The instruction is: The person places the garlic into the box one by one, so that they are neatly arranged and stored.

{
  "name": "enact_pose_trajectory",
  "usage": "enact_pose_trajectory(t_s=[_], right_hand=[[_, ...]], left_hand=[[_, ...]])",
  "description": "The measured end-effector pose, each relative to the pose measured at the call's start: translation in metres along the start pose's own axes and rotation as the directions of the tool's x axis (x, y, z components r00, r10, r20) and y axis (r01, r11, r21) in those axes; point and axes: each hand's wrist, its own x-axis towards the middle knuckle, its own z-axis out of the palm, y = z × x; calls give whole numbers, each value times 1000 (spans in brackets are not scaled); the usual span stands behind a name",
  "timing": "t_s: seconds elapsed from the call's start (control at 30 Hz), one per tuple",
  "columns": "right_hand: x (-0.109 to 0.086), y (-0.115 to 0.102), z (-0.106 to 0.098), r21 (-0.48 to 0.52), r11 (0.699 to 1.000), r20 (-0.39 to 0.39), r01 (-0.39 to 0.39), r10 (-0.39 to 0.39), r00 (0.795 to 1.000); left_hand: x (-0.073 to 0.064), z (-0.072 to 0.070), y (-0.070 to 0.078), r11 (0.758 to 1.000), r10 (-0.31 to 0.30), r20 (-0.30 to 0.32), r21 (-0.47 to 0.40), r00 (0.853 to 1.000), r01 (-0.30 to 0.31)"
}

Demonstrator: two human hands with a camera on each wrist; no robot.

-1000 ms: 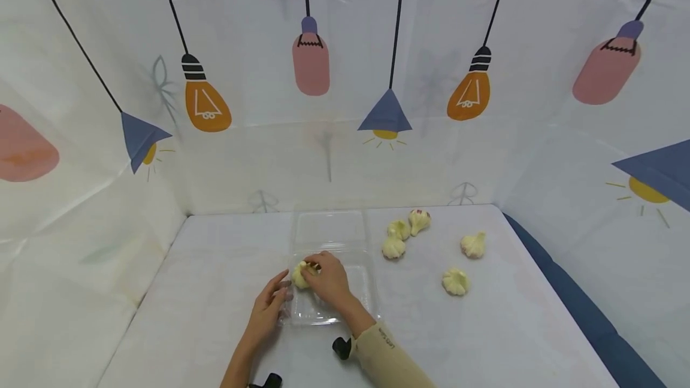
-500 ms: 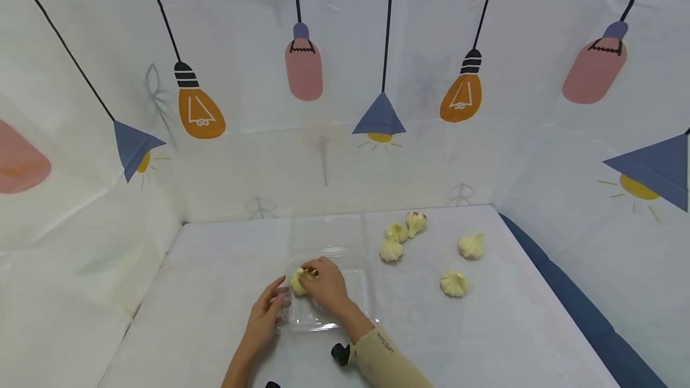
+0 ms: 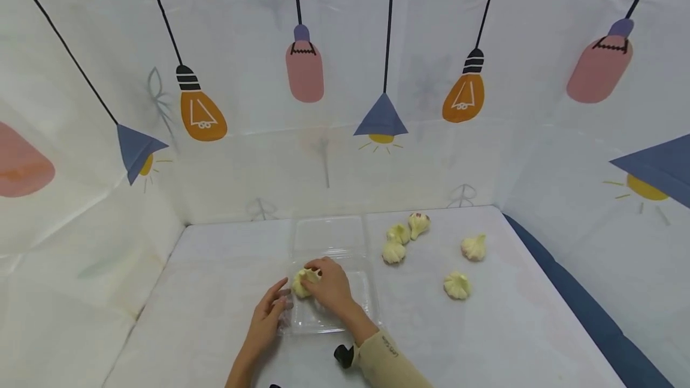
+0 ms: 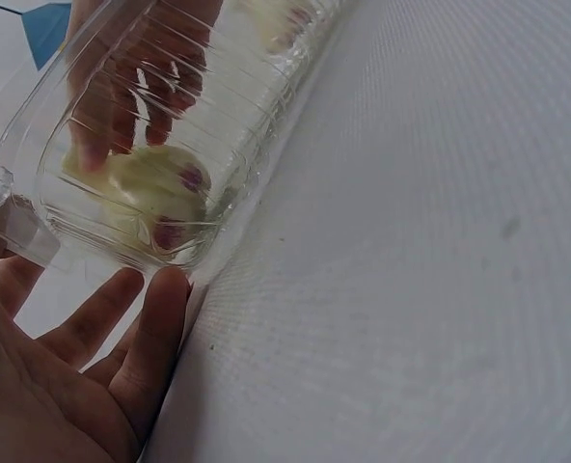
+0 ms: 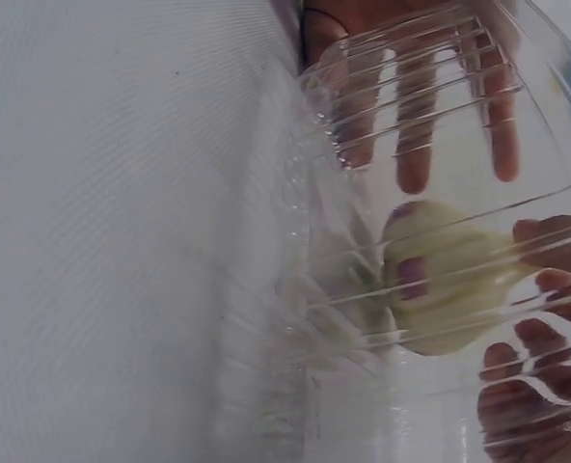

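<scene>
A pale garlic bulb (image 3: 300, 287) with purple patches is inside a clear plastic container (image 3: 329, 327), near its left wall. Its lid is folded back behind it. My right hand (image 3: 333, 289) reaches into the container and pinches the bulb by its neck. Through the ribbed wall, the right wrist view shows the bulb (image 5: 449, 289) with fingertips at the neck. My left hand (image 3: 264, 319) is at the container's left side, fingers spread and fairly straight. In the left wrist view, fingertips of the left hand (image 4: 83, 386) touch the container's outer wall.
Right of the container lie three garlic bulbs close together, one of them a purple-marked garlic bulb (image 3: 418, 225). Farther right are two separate ones, a garlic bulb (image 3: 474, 247) and a garlic bulb (image 3: 457, 286). A white lamp-patterned sheet (image 3: 334, 160) rises behind the white table (image 3: 215, 274).
The head view has shifted slightly. Both hands stay at the container, and the bulb keeps nearly the same place under the right fingers, its top turned a little.
</scene>
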Motion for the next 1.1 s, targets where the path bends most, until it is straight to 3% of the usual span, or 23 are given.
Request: enact_pose_trajectory(t_s=[0.2,0.53,0.83,1.1], right_hand=[[5,2,-5,34,999,-3,6,-6,1000],[8,-7,-33,70,997,74,-28,23,997],[5,-2,-56,73,997,62,-17,13,998],[12,16,-77,51,998,75,-38,35,997]], left_hand=[[5,1,2,1000,-5,-4,11,1000,5],[5,0,9,1000,20,-4,-7,1000,-20],[-2,-1,3,999,-29,-16,13,999,29],[-1,-1,5,997,-81,-18,3,997,81]])
